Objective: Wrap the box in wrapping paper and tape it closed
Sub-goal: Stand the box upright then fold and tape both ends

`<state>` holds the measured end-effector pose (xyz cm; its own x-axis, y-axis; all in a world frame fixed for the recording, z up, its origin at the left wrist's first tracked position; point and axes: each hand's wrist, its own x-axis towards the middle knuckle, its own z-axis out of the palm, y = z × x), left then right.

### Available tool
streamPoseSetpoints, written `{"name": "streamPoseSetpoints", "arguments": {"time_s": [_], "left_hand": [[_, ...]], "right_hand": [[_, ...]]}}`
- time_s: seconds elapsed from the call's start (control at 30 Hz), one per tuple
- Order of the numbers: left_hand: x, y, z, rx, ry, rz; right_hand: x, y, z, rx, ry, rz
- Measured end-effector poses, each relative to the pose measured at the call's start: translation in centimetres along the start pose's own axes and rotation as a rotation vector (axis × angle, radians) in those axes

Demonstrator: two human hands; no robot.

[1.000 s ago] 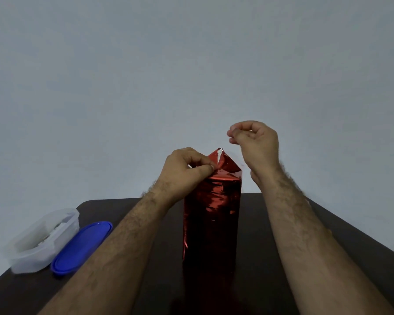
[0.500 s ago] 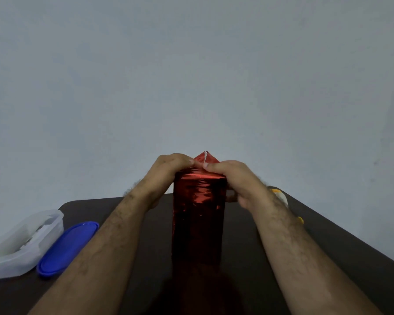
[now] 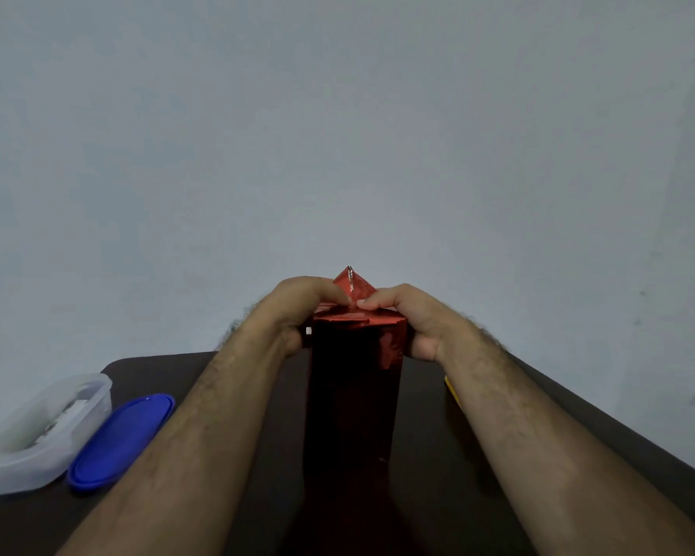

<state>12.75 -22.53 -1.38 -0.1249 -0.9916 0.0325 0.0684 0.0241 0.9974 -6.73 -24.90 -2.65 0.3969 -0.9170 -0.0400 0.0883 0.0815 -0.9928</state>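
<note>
- I see the box (image 3: 354, 395) standing upright on the dark table (image 3: 438, 495), its sides already covered in red wrapping paper (image 3: 356, 315).
- At the box's top end, my left hand (image 3: 297, 311) and right hand (image 3: 410, 319) curl round the upper corners, thumbs pressing the side folds flat.
- A triangular flap (image 3: 352, 282) stands up behind the box top; I judge folding it down and taping remain.
- Left of the box: a clear tub (image 3: 45, 431) and blue lid (image 3: 121, 439).
</note>
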Motion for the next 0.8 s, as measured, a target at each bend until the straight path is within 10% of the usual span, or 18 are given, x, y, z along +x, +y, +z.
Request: {"name": "streamPoseSetpoints", "arguments": {"time_s": [0.2,0.47,0.63,0.8], "left_hand": [[-0.2,-0.1,0.1,0.024,0.12,0.061],[-0.1,-0.3,0.0,0.101,0.109,0.081],[-0.8,0.2,0.0,0.174,0.132,0.067],[-0.9,0.3,-0.1,0.246,0.187,0.109]], "right_hand": [[0.0,0.0,0.0,-0.109,0.075,-0.004],[-3.2,1.1,-5.9,-0.583,0.756,-0.147],[-7.3,1.0,-10.1,-1.073,0.886,0.296],[-10.0,1.1,-10.8,-0.939,0.786,0.582]]}}
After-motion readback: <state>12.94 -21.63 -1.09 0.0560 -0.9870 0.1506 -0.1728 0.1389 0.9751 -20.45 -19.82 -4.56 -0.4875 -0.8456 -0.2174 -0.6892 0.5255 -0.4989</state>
